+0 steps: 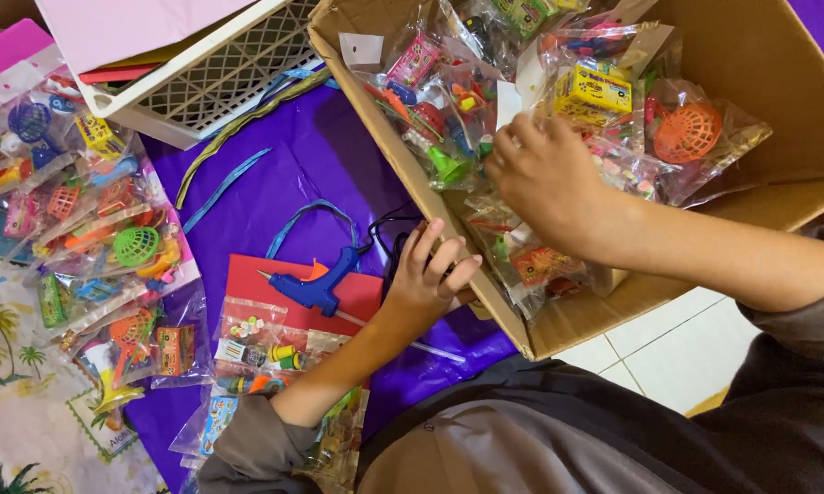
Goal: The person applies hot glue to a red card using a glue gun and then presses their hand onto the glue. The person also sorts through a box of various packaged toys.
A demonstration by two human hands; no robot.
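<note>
Two hands at work on the cardboard box (604,306): the left hand (428,274) grips the box's near wall, fingers curled over the edge, steadying it. The right hand (545,174) is down inside, fingers closed among the clear toy packets (449,110) piled toward the box's near side. Looks like the packing stage, settling packets in place. More packets (119,247) lie on the purple cloth (293,174), beside a blue glue gun (316,285). Next calls for a careful release without shifting the pile.
</note>
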